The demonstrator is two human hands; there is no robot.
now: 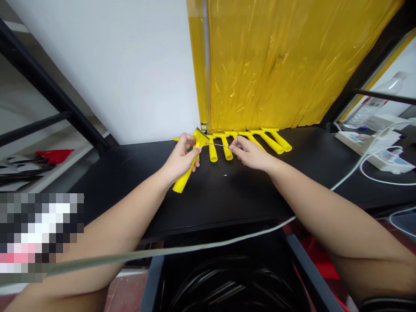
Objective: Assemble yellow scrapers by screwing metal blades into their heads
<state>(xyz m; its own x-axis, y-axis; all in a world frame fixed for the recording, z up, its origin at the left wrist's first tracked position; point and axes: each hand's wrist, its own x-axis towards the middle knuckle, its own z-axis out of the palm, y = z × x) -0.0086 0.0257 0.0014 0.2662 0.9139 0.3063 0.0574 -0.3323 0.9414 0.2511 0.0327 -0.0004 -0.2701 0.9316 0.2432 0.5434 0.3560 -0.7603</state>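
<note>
My left hand (182, 157) is closed around a yellow scraper (183, 178). Its hollow handle slants down toward me and its wide head, with a dark edge, points up and away. In my right hand (249, 152) is a slim screwdriver (216, 144), pinched between the fingers, its thin metal shaft reaching left to the scraper's head. Most of its grip is hidden by my fingers. Behind and between my hands, several similar yellow scrapers (270, 143) lie in a row on the black tabletop (201, 206). A small pale piece, perhaps a screw (225, 175), lies in front of them.
A white panel (139, 73) and a yellow-wrapped panel (276, 65) stand at the back. White devices (377, 149) with cables and a clear bottle (373, 102) are on the right. A pale cable (208, 247) crosses in front of the table. A black frame bar (55, 82) stands left.
</note>
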